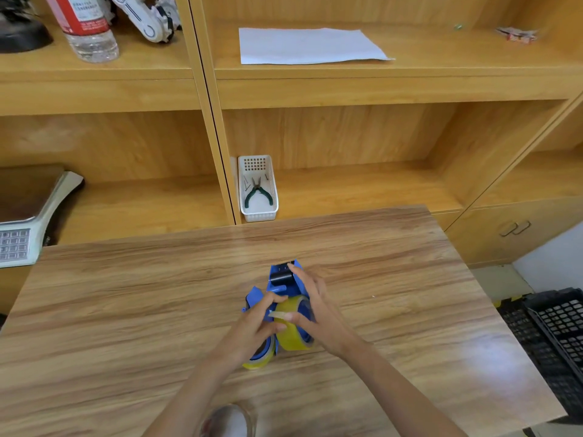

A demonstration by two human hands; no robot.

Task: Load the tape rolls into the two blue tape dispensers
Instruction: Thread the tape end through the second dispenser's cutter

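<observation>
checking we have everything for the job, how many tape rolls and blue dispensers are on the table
tape rolls: 2, one under the right hand, one by the left hand
blue dispensers: 2, one upright, one behind the left hand
total: 4

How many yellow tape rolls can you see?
2. One tape roll sits in the blue dispenser between both hands. The other tape roll lies under the left hand by the second dispenser. More may be hidden.

Glossy wood-grain table point(157, 294); blue plastic dispenser point(284, 279); shiny yellowish translucent tape roll point(291, 337); white perforated plastic basket point(258, 212); matt white paper sheet point(309, 45); smooth wood-look shelves point(347, 190)
</observation>
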